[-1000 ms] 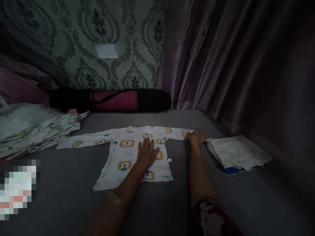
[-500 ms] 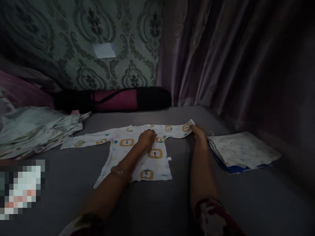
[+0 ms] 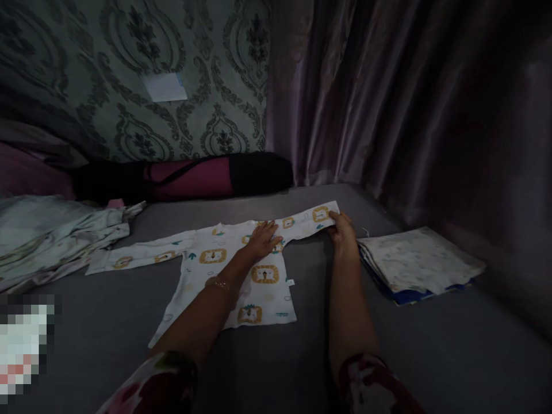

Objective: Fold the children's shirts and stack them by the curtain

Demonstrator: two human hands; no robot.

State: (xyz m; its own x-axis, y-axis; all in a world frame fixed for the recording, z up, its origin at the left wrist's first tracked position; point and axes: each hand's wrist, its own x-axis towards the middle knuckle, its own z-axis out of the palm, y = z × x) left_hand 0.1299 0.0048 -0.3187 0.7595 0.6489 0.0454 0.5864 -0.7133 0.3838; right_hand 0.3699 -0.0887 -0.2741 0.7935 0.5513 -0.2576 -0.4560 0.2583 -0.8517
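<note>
A small white shirt (image 3: 228,287) with orange lion faces lies spread on the grey sheet, both sleeves stretched sideways. My left hand (image 3: 264,239) rests flat on its upper right part near the shoulder, fingers apart. At the end of the right sleeve, my right hand (image 3: 342,225) pinches the cuff between thumb and fingers. The sleeve is straight and angles slightly upward. A small tag sticks out from the shirt's right side edge. My left forearm covers part of the shirt's front.
Folded pale cloths (image 3: 422,259) with a blue layer beneath lie right of my right hand. Rumpled clothes (image 3: 64,230) are heaped at the left. A black and pink bag (image 3: 190,177) lies along the patterned wall, beside a purple curtain (image 3: 319,92).
My left hand has opened out flat on the shirt. My right hand has moved the sleeve end slightly up, and the sleeve is straighter. The view has shifted a little to the right.
</note>
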